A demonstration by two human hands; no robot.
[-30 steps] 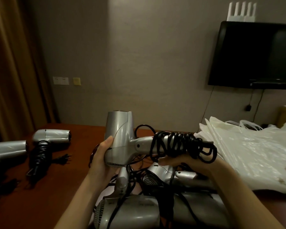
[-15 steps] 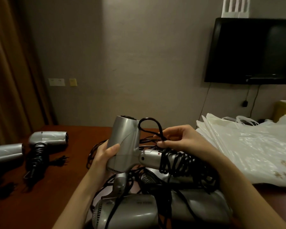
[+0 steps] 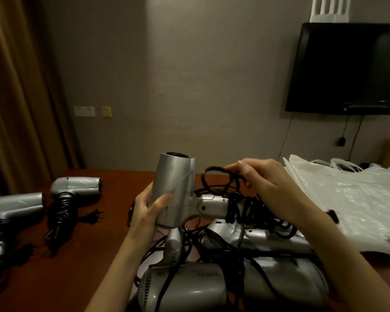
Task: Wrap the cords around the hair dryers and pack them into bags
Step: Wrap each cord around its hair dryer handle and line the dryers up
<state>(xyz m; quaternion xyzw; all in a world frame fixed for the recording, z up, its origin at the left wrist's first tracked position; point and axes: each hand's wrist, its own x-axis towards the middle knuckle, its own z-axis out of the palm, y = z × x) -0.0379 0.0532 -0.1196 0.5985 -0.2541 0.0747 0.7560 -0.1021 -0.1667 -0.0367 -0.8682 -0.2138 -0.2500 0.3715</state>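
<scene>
The left hand (image 3: 148, 208) grips the barrel of a silver hair dryer (image 3: 175, 190), with the thumb across the front and the other fingers curled behind it. The dryer is held in the air above the brown table (image 3: 81, 255), its nozzle pointing up and its handle pointing to the right. The right hand (image 3: 263, 183) pinches a loop of the black cord (image 3: 216, 179) between its fingertips, just above the handle. The rest of this cord is already wound in several turns around the handle, under the right hand.

Below the hands lies a pile of more silver hair dryers (image 3: 212, 287) with loose black cords tangled over them. On the left side of the table lie two other dryers: the wrapped dryer (image 3: 76, 188) has its cord wound around the handle and the plug lying beside it on the table, and the second dryer (image 3: 14, 206) is partly cut by the edge of the view.

On the right, near the right forearm, lies a heap of white plastic bags (image 3: 347, 199). They lie flat and crumpled, and I cannot tell if anything is inside them. No dryer is visible in a bag.

On the wall behind hangs a dark television (image 3: 347, 68), and at the far left is a brown curtain (image 3: 14, 86)
</scene>
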